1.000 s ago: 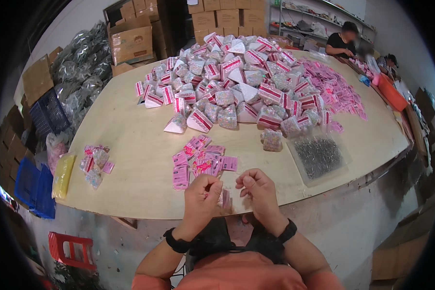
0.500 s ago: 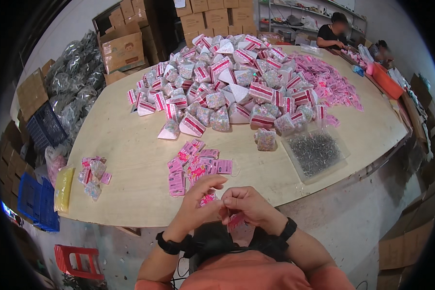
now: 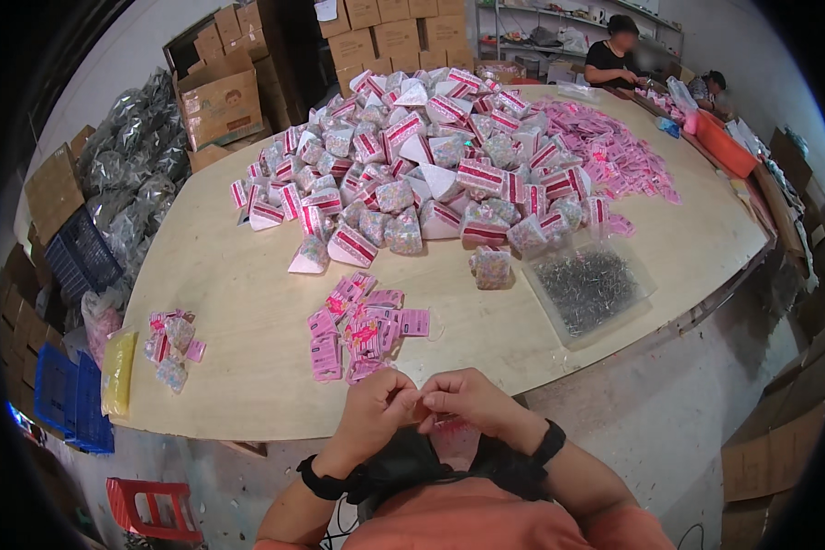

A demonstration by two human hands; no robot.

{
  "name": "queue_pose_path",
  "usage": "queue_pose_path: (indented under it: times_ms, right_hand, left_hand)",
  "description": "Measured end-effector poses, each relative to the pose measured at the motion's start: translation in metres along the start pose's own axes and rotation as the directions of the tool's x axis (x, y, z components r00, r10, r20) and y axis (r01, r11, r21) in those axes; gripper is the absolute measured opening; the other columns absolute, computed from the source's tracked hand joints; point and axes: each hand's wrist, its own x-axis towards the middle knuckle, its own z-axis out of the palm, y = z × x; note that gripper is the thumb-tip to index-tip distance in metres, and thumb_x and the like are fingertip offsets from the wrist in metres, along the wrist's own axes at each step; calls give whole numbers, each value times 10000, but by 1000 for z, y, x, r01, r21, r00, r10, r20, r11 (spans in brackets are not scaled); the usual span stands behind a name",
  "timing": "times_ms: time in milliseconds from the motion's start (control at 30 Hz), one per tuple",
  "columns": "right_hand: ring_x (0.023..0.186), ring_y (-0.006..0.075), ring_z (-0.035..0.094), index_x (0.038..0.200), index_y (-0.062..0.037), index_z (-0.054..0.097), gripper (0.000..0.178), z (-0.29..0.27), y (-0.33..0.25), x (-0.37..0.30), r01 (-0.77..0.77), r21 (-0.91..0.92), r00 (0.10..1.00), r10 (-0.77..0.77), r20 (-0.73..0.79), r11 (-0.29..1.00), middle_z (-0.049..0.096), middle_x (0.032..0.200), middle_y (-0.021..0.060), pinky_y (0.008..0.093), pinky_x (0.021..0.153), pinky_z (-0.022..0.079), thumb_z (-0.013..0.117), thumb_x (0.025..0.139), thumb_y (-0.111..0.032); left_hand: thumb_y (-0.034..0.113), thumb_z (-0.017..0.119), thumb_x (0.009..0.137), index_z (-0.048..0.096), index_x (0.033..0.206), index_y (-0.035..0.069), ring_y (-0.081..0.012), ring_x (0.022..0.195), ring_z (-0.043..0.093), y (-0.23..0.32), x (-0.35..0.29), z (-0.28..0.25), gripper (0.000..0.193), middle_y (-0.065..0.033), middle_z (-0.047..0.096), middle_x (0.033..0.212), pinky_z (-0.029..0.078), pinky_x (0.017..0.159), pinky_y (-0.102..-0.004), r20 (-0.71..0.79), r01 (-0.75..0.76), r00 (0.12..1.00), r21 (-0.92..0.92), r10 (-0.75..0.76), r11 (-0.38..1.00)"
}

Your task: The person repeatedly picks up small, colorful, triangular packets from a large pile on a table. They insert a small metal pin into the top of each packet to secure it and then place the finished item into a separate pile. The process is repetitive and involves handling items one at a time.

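Observation:
My left hand (image 3: 382, 409) and my right hand (image 3: 470, 403) meet at the table's near edge, fingers curled and fingertips pinched together. Whatever lies between the fingertips is too small or hidden to make out. Below my right hand shows a bit of something pink-red (image 3: 451, 425), mostly covered. Just beyond my hands is a loose pile of pink printed cards (image 3: 367, 332). To the right lies a clear plastic bag or tray of small metal hooks (image 3: 585, 291). A single clear pouch of pastel beads (image 3: 491, 268) sits beside it.
A large heap of bead pouches with pink-and-white cards (image 3: 403, 174) covers the table's (image 3: 238, 367) far middle. More pink cards (image 3: 614, 151) spread at its right. A yellow bag (image 3: 117, 374) and a few carded pouches (image 3: 174, 348) lie left. A co-worker (image 3: 611, 60) sits at far right.
My left hand has lowered, and its raised fingers have curled in toward the right hand. The pink card earlier seen by my left palm is no longer visible there. The view has shifted slightly.

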Motion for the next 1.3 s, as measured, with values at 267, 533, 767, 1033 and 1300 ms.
queue_pose_path:
  times_ms: [267,533,767,1033,1300]
  right_hand:
    - [627,235,605,905,-22,500,139,25,-11,-16,184,-947,786,-618,-18,262,580,736,122,318,523,462,562,820,-112]
    - [625,296,582,842,-51,516,94,7,-2,-28,85,-996,712,-701,36,36,560,705,113,381,533,457,556,829,-135]
    - [628,235,618,877,-29,586,101,-12,-21,-55,162,-948,582,-803,-132,273,600,730,129,313,515,468,584,818,-110]
    - [496,153,579,909,-9,590,122,-30,-19,-77,71,-778,683,-599,-418,624,592,638,108,278,480,458,607,814,-83]
    - [490,86,548,907,1,591,124,-46,-16,-83,39,-679,700,-505,-505,733,587,619,60,236,458,434,607,816,-82]
  left_hand:
    - [203,539,908,527,818,36,-70,562,469,-1,10,19,190,4,509,665,380,497,-205,175,393,919,-476,-353,787]
    - [197,530,909,511,808,53,-86,567,489,9,24,32,177,-12,516,668,413,521,-217,255,424,905,-469,-341,775]
    - [198,573,843,506,878,34,-154,666,540,26,91,37,181,-58,536,760,447,602,-278,131,2,991,-24,1,1000]
    - [263,574,775,438,1131,36,-403,994,510,8,182,100,444,-231,475,1135,437,810,-486,33,-93,995,513,89,853]
    - [363,575,734,473,1143,20,-414,953,551,-20,215,116,544,-228,536,1042,460,820,-462,-58,189,980,568,-191,801]
